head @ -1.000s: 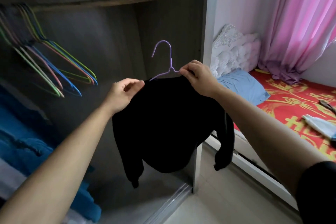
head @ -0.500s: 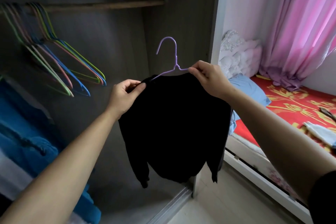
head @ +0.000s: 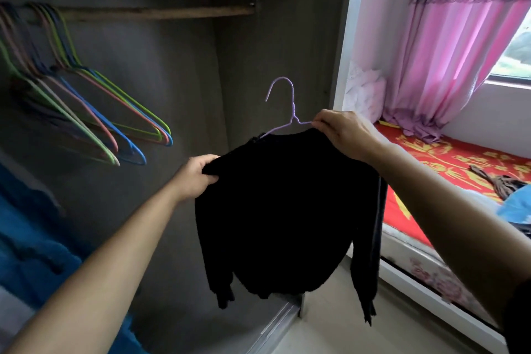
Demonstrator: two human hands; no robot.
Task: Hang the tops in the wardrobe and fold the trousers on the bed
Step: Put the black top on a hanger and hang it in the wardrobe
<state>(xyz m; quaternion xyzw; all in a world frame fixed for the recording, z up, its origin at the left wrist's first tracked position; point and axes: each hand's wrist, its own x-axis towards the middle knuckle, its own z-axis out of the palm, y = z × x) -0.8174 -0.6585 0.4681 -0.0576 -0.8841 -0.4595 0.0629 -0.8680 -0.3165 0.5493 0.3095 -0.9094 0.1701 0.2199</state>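
— Head view: where's the top (head: 281, 210)?
— Dead centre, on the hanger (head: 290, 112), rail (head: 161, 12) at eleven o'clock. Left hand (head: 198, 178) grips its shoulder at nine; right hand (head: 342, 132) pinches the hanger at two.

The top (head: 281, 210), on its hanger (head: 291, 112), is held between the left hand (head: 195, 178) and right hand (head: 344, 132), before the open wardrobe (head: 172, 80) and below its rail (head: 161, 12). Spare hangers (head: 94, 112) hang at the rail's left end. The bed (head: 448, 158) lies right of the wardrobe, with the curtain (head: 448, 52) behind it.
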